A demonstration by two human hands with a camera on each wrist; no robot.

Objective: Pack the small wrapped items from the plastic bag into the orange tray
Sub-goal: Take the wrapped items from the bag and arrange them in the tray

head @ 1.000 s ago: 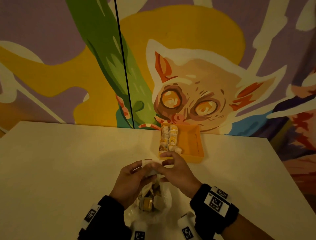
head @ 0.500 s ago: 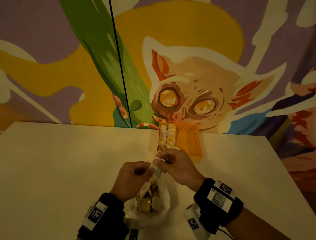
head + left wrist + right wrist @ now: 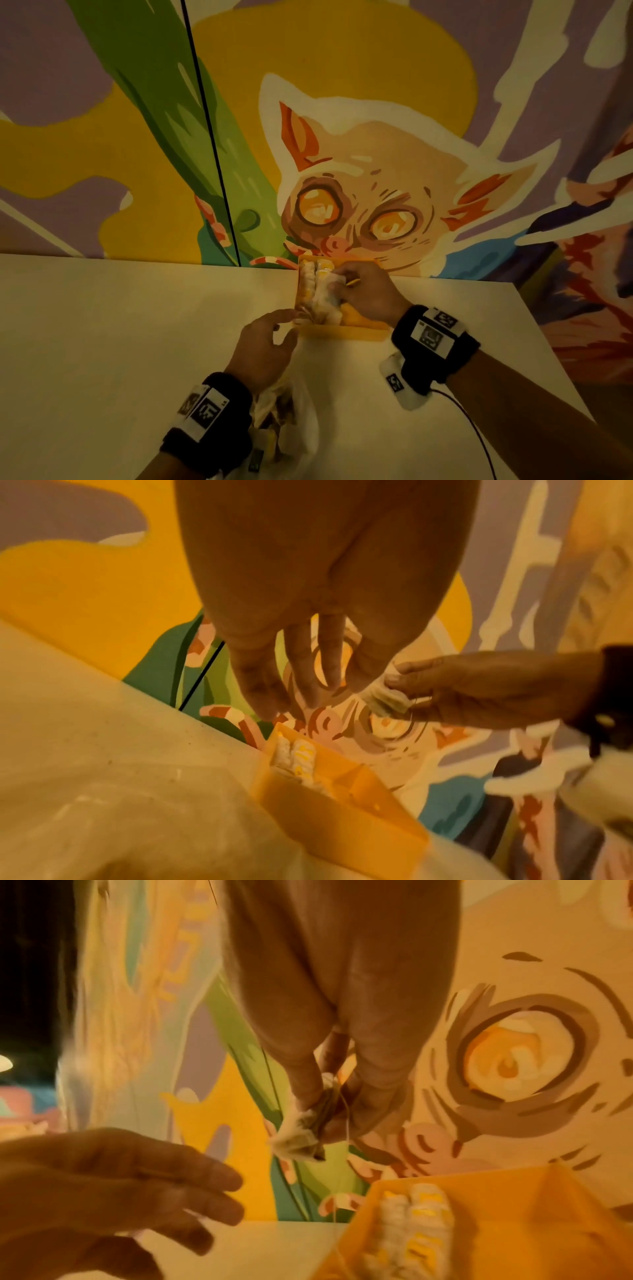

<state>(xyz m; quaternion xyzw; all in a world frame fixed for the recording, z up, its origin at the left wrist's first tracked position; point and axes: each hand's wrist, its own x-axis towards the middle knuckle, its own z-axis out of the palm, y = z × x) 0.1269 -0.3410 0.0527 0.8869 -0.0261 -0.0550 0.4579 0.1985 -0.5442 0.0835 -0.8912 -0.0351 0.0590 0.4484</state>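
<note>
The orange tray (image 3: 342,334) (image 3: 342,818) (image 3: 514,1204) stands at the table's far edge against the wall. Two rows of small wrapped items (image 3: 310,277) (image 3: 294,756) (image 3: 411,1218) fill its left side. My right hand (image 3: 342,279) (image 3: 394,680) (image 3: 318,1112) hovers over the tray and pinches a small white wrapped item (image 3: 325,294) (image 3: 387,699) (image 3: 301,1137) with a thin string hanging from it. My left hand (image 3: 277,329) (image 3: 298,693) (image 3: 154,1191) floats at the tray's near left corner with relaxed fingers, holding nothing. The plastic bag (image 3: 298,421) lies under my left wrist with more items inside.
A painted mural wall rises right behind the tray. The pale table (image 3: 102,342) stretches left; its right edge (image 3: 548,342) slants off beside my right forearm. A thin cable (image 3: 472,431) runs from my right wrist band.
My right hand carried the wrapped item from above the bag forward over the tray. My left hand let go near the bag's mouth, opened and moved toward the tray's corner.
</note>
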